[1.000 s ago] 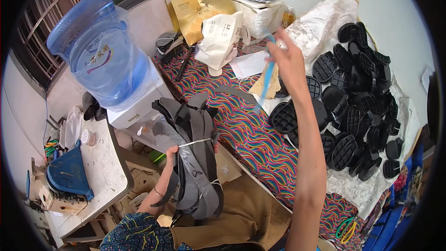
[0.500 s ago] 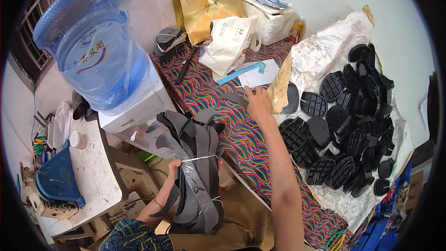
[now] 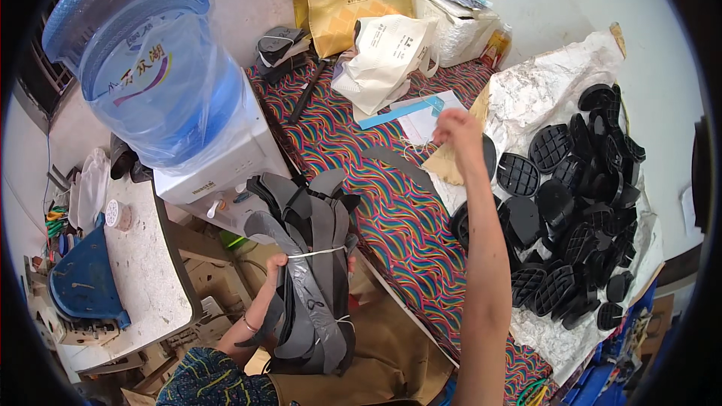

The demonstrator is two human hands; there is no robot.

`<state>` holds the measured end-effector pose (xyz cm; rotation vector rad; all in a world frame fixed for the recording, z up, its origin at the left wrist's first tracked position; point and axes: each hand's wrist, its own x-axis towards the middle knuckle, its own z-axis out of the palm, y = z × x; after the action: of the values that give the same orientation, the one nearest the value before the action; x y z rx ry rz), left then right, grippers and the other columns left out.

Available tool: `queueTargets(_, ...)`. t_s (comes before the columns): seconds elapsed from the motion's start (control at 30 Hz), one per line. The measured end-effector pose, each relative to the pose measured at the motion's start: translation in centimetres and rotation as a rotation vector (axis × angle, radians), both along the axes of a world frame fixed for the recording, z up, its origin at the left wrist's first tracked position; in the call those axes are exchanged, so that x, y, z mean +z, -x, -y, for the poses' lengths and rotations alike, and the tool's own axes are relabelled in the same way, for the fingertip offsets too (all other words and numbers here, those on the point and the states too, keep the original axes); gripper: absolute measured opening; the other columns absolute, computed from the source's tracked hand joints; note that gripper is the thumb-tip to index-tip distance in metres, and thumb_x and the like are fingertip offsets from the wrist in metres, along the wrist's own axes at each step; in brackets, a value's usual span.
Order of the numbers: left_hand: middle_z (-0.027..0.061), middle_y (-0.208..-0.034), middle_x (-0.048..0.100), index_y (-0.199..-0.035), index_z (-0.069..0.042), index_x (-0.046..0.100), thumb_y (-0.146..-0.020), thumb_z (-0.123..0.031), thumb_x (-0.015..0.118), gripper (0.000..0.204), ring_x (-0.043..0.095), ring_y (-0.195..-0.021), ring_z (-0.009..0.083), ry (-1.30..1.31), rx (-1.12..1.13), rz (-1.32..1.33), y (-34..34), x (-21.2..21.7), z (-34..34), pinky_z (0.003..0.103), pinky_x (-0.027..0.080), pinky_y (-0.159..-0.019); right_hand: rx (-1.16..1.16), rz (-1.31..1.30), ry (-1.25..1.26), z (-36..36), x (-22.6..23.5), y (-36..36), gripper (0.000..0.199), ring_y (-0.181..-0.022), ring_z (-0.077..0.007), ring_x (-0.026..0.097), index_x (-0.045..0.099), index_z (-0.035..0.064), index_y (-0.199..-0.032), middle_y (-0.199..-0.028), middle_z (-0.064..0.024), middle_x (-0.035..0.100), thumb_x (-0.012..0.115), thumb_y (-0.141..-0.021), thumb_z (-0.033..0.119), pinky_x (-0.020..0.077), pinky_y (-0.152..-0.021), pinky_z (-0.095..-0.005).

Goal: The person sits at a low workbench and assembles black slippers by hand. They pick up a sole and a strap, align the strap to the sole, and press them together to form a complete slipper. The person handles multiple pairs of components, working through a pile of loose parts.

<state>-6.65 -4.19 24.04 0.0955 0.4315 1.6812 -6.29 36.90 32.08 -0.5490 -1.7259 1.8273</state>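
A bundle of grey, curved, flat strips [image 3: 323, 263], bound with white string [image 3: 320, 252], leans upright against my lap. My left hand [image 3: 277, 265] grips it from the side, its fingers partly hidden behind the strips. My right hand [image 3: 457, 131] hovers over the table at the edge of a white paper sheet [image 3: 421, 122], its fingers curled together. Whatever they may hold is too small to make out. Thin white strings [image 3: 412, 149] lie just left of that hand. Below them is one loose grey strip [image 3: 398, 162].
Black ribbed rubber heel pieces [image 3: 556, 203] are heaped on a crumpled white sheet [image 3: 553, 79] at the right. A cream bag [image 3: 387, 60] and gold bag [image 3: 361, 0] stand at the back. At the left are a water dispenser [image 3: 226, 158] and a sewing-machine table [image 3: 154, 271].
My right hand has lifted from the table by the paper and moved up and right, its fingers curling in. White strings now show where it was. The left hand still holds the bundle.
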Motion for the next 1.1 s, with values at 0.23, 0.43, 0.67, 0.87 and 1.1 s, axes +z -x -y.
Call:
queueTargets(0.23,0.0230,-0.138,0.046,-0.144,0.010,0.031,-0.062,-0.050,0.065,0.107,0.052,-0.127,0.0329,0.058,-0.021,-0.011,-0.4,1.3,-1.5,0.041,0.045,-0.105,-0.060,0.253,-1.282,-0.7,-4.8,0.2,0.018,-0.077,-0.0286,0.066,0.064,-0.0044,-0.094,-0.082,-0.0170,0.065,0.062,-0.078,0.003,0.0544,-0.070,-0.0356)
queueTargets(0.43,0.0221,-0.136,0.050,-0.141,0.008,0.036,-0.085,-0.041,0.057,0.077,0.055,-0.123,0.0305,-0.195,-0.024,0.000,-0.8,3.0,-1.4,0.041,0.048,-0.102,-0.032,0.441,-1.593,2.8,-5.8,0.0,0.015,-0.077,-0.0330,0.065,0.065,-0.0022,-0.090,-0.084,-0.0185,0.063,0.064,-0.078,0.006,0.0541,-0.069,-0.0421)
queueTargets(0.67,0.0281,-0.147,0.040,-0.147,0.010,0.029,-0.075,-0.075,0.041,0.112,0.046,-0.133,0.0370,0.014,0.024,-0.175,-1.2,1.4,0.0,0.046,0.039,-0.110,-0.048,0.223,-0.646,-2.7,-4.9,0.4,0.011,-0.057,-0.0128,0.064,0.065,-0.0059,-0.091,-0.071,-0.0078,0.064,0.061,-0.089,0.005,0.0516,-0.050,-0.0259)
queueTargets(0.87,0.0212,-0.134,0.052,-0.140,0.006,0.039,-0.096,-0.033,0.052,0.060,0.055,-0.122,0.0310,-0.278,-0.012,0.207,-1.7,5.2,-1.8,0.042,0.046,-0.104,0.182,0.214,-0.721,-2.6,0.0,-0.5,0.009,-0.060,-0.0192,0.065,0.067,-0.0009,-0.080,-0.070,-0.0118,0.067,0.061,-0.083,0.005,0.0511,-0.058,-0.0309)
queueTargets(1.1,0.0253,-0.143,0.043,-0.146,0.008,0.030,-0.070,-0.055,0.059,0.104,0.050,-0.128,0.0359,-0.030,0.008,0.065,-1.1,1.6,-0.2,0.045,0.042,-0.108,0.014,-0.121,-0.037,-1.4,4.1,0.5,0.012,-0.071,-0.0165,0.067,0.063,-0.0018,-0.098,-0.086,-0.0093,0.068,0.063,-0.093,0.009,0.0564,-0.065,-0.0282)
